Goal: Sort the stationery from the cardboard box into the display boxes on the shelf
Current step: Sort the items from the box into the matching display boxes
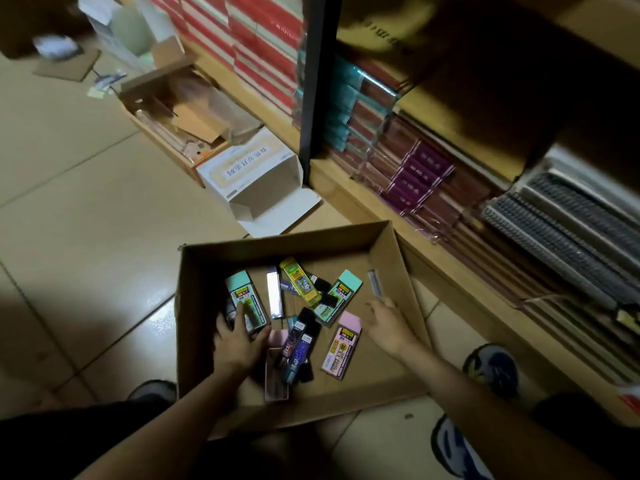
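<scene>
Nearest, both forearms reach into the cardboard box [188,306] on the floor, so this looks like the picking step: stock is being chosen, and nothing has been lifted toward the shelf yet. At the box's left side the left hand [239,341] lies on the lower end of a mint-topped pack [247,299], its grip spread across the pack and not visibly closed round it. At the box's right side the right hand [389,323] has its grip open and empty, fingers stretched toward a slim clear pack [375,282] lying against the right wall. Between the hands lie a pink-topped pack [343,348] and a cluster of dark tubes [298,344]. Toward the box's far wall are a yellow pack [299,278] and a second mint-topped pack [339,296]. Just beyond the far wall an open white carton [256,178] stands on the floor. Right of the box runs the shelf [349,188], stacked with purple-labelled packs [415,178] and spiral notebooks [571,230]. No display box is plainly visible. The next move probably calls for closing each grip on one kind of pack, then finding its matching display box.
</scene>
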`<state>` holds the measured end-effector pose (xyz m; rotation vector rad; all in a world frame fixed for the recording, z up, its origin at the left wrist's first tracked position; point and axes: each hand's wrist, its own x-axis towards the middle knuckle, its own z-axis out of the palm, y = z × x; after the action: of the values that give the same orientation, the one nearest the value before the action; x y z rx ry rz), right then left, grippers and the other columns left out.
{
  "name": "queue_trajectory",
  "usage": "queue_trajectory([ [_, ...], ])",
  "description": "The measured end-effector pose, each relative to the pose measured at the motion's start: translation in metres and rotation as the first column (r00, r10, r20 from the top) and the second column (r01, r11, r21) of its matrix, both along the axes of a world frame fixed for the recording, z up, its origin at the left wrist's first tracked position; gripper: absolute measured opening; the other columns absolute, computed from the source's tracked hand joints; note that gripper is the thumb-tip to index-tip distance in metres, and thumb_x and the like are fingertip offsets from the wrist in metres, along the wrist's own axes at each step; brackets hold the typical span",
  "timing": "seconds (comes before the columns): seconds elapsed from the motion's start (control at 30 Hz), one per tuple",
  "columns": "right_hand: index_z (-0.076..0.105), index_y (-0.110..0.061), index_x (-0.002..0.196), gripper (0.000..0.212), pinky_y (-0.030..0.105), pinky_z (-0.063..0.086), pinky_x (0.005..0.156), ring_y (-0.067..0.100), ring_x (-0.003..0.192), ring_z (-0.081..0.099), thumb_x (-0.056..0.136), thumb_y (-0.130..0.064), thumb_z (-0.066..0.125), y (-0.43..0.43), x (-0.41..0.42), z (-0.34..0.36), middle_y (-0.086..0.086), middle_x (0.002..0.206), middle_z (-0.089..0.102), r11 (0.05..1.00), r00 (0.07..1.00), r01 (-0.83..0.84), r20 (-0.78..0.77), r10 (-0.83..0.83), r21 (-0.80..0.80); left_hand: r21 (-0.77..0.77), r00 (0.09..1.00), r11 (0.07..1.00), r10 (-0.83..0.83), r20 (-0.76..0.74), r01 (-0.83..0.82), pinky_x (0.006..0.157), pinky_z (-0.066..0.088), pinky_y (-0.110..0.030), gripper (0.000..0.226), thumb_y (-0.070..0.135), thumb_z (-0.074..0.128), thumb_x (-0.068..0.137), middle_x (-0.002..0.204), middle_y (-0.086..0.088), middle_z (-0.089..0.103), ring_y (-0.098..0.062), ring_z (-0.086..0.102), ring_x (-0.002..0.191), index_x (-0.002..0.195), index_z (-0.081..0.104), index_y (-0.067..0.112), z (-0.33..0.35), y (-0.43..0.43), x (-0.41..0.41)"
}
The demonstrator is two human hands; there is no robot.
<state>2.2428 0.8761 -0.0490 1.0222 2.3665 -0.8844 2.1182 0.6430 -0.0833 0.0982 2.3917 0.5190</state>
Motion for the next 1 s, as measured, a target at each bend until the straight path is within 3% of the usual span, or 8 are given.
queue_trajectory([
  [0.17, 0.008, -0.013, 0.151, 0.074, 0.036, 0.017, 0.118, 0.024, 0.146, 0.007, 0.094, -0.032, 0.051, -0.011, -0.002, -0.035, 0.003, 0.159, -0.003, 0.993, 0.993, 0.115, 0.003, -0.115, -0.001, -0.016, 1.000, 1.000, -0.017, 0.000, 0.018, 0.112, 0.022, -0.053, 0.083, 0.057, 0.044, 0.091, 0.158, -0.017, -0.011, -0.041, 0.005, 0.144, 0.150, -0.008, 0.030, -0.026, 0.005, 0.012],
  [0.3, 0.006, -0.015, 0.152, 0.074, 0.034, 0.010, 0.117, 0.020, 0.146, -0.002, 0.095, -0.043, 0.044, -0.027, -0.003, -0.050, 0.001, 0.159, -0.008, 0.985, 0.994, 0.088, 0.049, -0.096, 0.149, 0.050, 0.987, 0.989, -0.131, -0.095, 0.136, 0.116, 0.001, -0.046, 0.079, 0.055, 0.039, 0.093, 0.156, -0.016, -0.022, -0.032, -0.015, 0.144, 0.150, -0.009, 0.027, -0.034, 0.013, 0.026],
  [0.43, 0.007, -0.018, 0.152, 0.074, 0.034, 0.008, 0.117, 0.017, 0.146, -0.001, 0.094, -0.046, 0.043, -0.043, -0.005, -0.053, 0.000, 0.160, -0.003, 0.987, 1.000, 0.009, 0.020, -0.012, 0.161, 0.055, 0.984, 0.986, -0.154, -0.094, 0.159, 0.116, -0.004, -0.038, 0.075, 0.055, 0.035, 0.095, 0.156, -0.019, -0.017, -0.031, -0.015, 0.145, 0.152, -0.003, 0.026, -0.034, 0.025, 0.034],
  [0.53, 0.017, -0.018, 0.150, 0.067, 0.035, 0.012, 0.116, 0.018, 0.146, 0.006, 0.095, -0.042, 0.045, -0.049, -0.004, -0.050, 0.000, 0.159, 0.006, 0.995, 1.000, 0.016, -0.007, -0.016, 0.099, 0.162, 0.996, 0.987, -0.004, -0.088, 0.018, 0.116, 0.014, -0.040, 0.066, 0.046, 0.047, 0.094, 0.159, -0.014, 0.001, -0.030, 0.005, 0.145, 0.150, 0.021, 0.021, -0.026, 0.031, 0.034],
  [0.6, 0.034, -0.015, 0.143, 0.056, 0.037, 0.030, 0.110, 0.023, 0.138, 0.028, 0.093, -0.035, 0.050, -0.043, -0.004, -0.045, 0.005, 0.150, 0.030, 0.989, 0.989, 0.129, -0.083, -0.123, 0.071, 0.249, 0.981, 0.960, 0.159, -0.109, -0.128, 0.109, 0.030, -0.040, 0.054, 0.034, 0.058, 0.091, 0.149, -0.015, 0.025, -0.029, 0.026, 0.136, 0.137, 0.040, 0.013, -0.021, 0.034, 0.028],
  [0.7, 0.048, -0.008, 0.126, 0.040, 0.027, 0.043, 0.083, 0.024, 0.111, 0.052, 0.090, -0.022, 0.059, -0.029, -0.009, -0.040, 0.011, 0.125, 0.049, 0.935, 0.924, 0.345, -0.205, -0.323, 0.082, 0.262, 0.911, 0.876, 0.411, 0.029, -0.404, 0.103, 0.042, -0.045, 0.058, 0.027, 0.066, 0.085, 0.132, -0.015, 0.042, -0.029, 0.044, 0.122, 0.131, 0.037, 0.006, -0.018, 0.037, 0.017],
  [0.8, 0.049, -0.003, 0.124, 0.042, 0.030, 0.042, 0.083, 0.029, 0.110, 0.053, 0.089, -0.023, 0.061, -0.022, -0.019, -0.043, 0.016, 0.124, 0.048, 0.884, 0.884, 0.460, -0.130, -0.448, 0.082, 0.322, 0.785, 0.716, 0.567, 0.249, -0.619, 0.084, 0.046, -0.037, 0.049, 0.022, 0.066, 0.086, 0.108, -0.010, 0.052, -0.025, 0.055, 0.103, 0.123, 0.037, 0.008, -0.017, 0.037, 0.012],
  [1.0, 0.044, 0.000, 0.126, 0.045, 0.038, 0.044, 0.091, 0.033, 0.115, 0.050, 0.089, -0.020, 0.061, -0.024, -0.035, -0.050, 0.019, 0.128, 0.047, 0.852, 0.869, 0.484, 0.009, -0.495, 0.199, 0.322, 0.817, 0.751, 0.520, 0.249, -0.576, 0.074, 0.049, -0.033, 0.013, 0.019, 0.062, 0.090, 0.094, -0.008, 0.062, -0.023, 0.060, 0.085, 0.096, 0.053, 0.011, -0.020, 0.035, 0.014],
])
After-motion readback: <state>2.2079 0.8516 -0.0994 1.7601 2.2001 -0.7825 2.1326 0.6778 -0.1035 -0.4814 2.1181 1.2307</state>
